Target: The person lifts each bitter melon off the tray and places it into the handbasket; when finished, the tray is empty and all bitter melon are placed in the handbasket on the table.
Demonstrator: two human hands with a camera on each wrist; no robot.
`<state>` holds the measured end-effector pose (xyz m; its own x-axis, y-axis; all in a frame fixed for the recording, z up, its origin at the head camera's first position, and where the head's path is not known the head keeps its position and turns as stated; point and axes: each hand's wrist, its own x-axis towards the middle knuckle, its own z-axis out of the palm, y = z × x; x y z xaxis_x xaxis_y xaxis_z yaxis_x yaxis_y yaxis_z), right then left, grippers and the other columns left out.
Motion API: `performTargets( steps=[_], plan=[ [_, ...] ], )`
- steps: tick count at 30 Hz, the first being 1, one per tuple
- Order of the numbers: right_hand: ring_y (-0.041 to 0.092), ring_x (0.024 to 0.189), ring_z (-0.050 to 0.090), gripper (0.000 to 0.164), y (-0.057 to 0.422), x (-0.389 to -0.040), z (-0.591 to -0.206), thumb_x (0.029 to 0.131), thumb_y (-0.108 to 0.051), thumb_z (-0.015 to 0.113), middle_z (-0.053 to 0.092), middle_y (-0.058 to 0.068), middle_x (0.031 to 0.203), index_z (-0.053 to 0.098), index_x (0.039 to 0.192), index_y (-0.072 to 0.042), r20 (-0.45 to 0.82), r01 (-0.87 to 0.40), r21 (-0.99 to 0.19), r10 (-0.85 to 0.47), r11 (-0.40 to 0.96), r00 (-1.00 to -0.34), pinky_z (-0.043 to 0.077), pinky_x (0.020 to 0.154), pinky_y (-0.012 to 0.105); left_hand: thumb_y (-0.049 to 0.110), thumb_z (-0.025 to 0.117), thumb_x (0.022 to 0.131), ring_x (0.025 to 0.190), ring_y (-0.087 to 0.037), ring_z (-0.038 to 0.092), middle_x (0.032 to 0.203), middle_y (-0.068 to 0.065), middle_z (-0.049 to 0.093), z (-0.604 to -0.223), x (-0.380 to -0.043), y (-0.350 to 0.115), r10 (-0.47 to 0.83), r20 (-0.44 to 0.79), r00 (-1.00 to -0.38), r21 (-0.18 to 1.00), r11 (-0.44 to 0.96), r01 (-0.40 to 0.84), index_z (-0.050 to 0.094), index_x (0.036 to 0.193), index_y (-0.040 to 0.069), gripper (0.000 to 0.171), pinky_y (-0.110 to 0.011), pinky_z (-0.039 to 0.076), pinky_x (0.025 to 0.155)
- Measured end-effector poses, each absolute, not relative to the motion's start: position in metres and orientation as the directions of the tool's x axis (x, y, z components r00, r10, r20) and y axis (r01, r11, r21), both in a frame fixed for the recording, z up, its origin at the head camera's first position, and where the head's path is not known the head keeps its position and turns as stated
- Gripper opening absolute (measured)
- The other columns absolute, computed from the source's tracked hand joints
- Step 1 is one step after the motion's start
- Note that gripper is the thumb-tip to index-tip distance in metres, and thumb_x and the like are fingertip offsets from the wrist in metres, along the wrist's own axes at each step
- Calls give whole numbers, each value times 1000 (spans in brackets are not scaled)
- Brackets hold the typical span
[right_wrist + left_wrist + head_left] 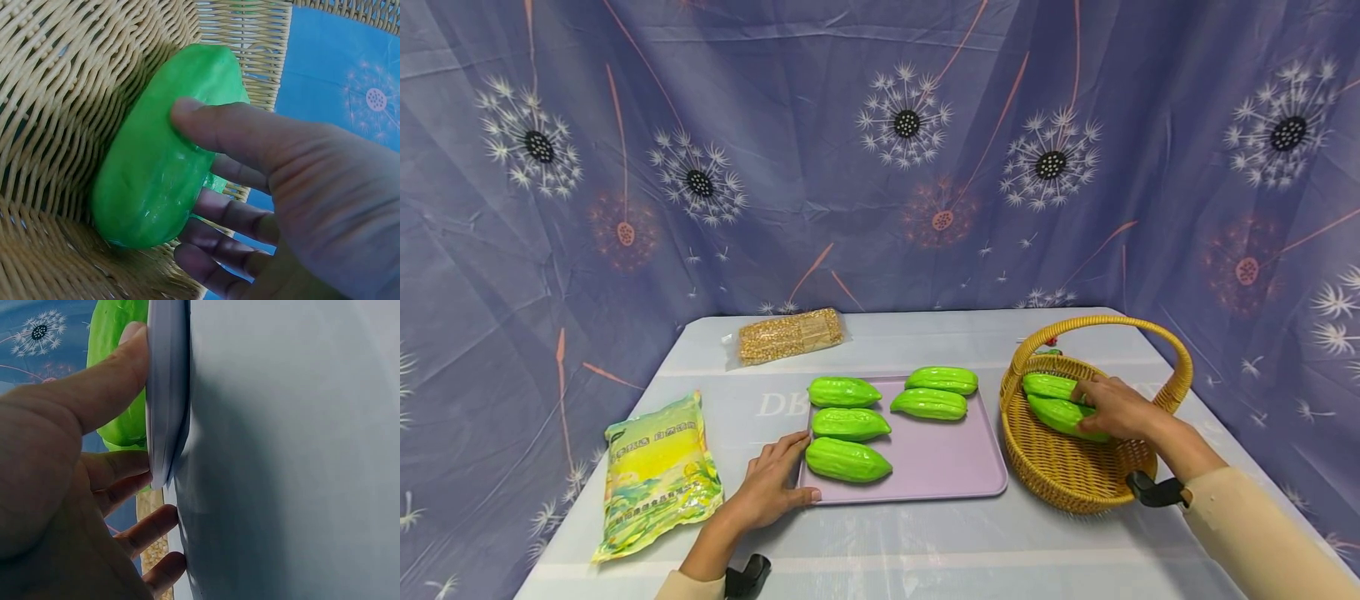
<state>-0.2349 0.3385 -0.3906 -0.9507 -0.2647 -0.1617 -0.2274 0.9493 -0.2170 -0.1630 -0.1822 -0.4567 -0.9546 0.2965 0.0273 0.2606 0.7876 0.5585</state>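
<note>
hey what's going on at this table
A person's right hand is inside the wicker basket, holding one of two green vegetables there. Their left hand touches the lilac tray near a corner; it bears five more. A yellow-green packet and a clear bag with golden contents lie untouched.

The green gourds (850, 460) had glossy, plastic-looking skins, smooth and lightly ridged. The lilac tray (943, 462) looked like smooth plastic — more matt than shiny. At three o'clock from it, I saw the basket (1037, 471), rough and woven like wicker. At nine lay a yellow packet (658, 475) of shiny, crinkled film; at eleven, a clear plastic packet (790, 337), glossy over grainy contents. The table cover (925, 550) looked smooth — the curtain (805, 125) at twelve, creased cloth.
</note>
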Motion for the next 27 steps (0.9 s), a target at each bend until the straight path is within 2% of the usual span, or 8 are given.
performTargets(
  steps=[17, 27],
  plan=[
    [31, 91, 55, 45, 339, -234, -392, 72, -27, 79, 59, 15, 97, 60, 105, -3, -137, -292, -217, -325, 932, -936, 46, 77, 47, 39, 77, 74, 126, -28, 38, 149, -5, 38, -457, -163, -181, 291, 33, -956, 545, 797, 262, 42, 142, 6, 83, -48, 29, 92],
    [31, 90, 57, 38, 340, -236, -393, 78, -22, 71, 62, 15, 97, 62, 109, 0, -129, -291, -217, -323, 932, -937, 46, 76, 47, 40, 77, 74, 124, -27, 39, 148, -5, 38, -457, -162, -182, 292, 41, -955, 537, 800, 268, 42, 141, 6, 83, -48, 30, 91]
  ],
)
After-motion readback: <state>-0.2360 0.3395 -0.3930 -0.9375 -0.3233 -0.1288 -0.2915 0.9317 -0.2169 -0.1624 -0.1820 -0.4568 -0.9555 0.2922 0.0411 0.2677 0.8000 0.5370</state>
